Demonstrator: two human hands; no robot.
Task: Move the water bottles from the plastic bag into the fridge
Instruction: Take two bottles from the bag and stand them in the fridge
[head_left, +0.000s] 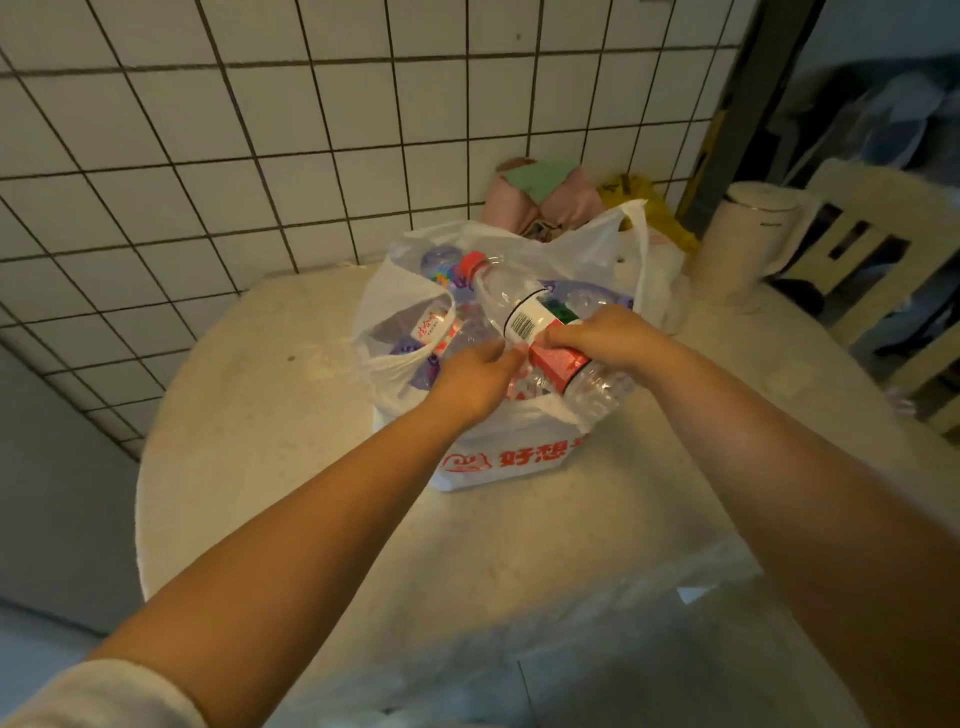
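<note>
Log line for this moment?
stage: unbagging | right hand: grip on red-capped bottle | left hand: at label | plastic bag: on table | fridge: unseen

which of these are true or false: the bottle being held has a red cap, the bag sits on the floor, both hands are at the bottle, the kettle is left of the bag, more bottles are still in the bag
1. The held bottle has a red cap: true.
2. The plastic bag sits on the floor: false, it sits on the table.
3. The left hand and right hand are both at the bottle: true.
4. The kettle is left of the bag: false, it stands to the right.
5. More bottles remain in the bag: true.
</note>
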